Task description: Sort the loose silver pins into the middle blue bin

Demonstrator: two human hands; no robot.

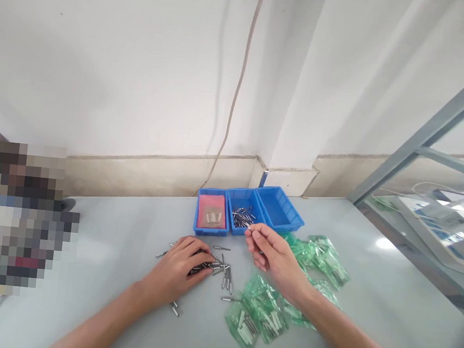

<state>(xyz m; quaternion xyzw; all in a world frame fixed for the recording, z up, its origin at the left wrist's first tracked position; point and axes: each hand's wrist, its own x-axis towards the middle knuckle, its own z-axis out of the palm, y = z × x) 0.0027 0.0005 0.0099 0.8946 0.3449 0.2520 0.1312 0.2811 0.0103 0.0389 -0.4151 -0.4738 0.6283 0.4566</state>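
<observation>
Green see-through plastic bags point(262, 313) packed with short metal pins lie nearest me in a loose heap on the pale grey worktop point(120, 229), just right of centre and partly under my right forearm. More of the same bags are spread a little further back to the right. Left of that heap my left hand point(180, 267) rests palm down on a scatter of loose silver metal pins point(222, 271), fingers bent over the thickest part of the pile. I cannot tell from here whether it actually grips any of them. A few stray pins lie apart from the pile, near the wrist. My right hand point(273, 254) is raised just above the worktop, thumb and forefinger pinched shut on a single silver pin point(248, 226), whose tip sticks out to the left, close to the front edge of the trays. Behind both hands three blue plastic trays stand side by side, touching. The left tray point(196, 211) holds a pink sheet point(212, 207) with small clear packets on it, the middle tray point(240, 196) holds a clump of metal pins point(242, 217), and the right tray point(280, 209) sits angled outward. Beyond them a beige cable point(241, 76) runs down the white wall point(103, 63).
</observation>
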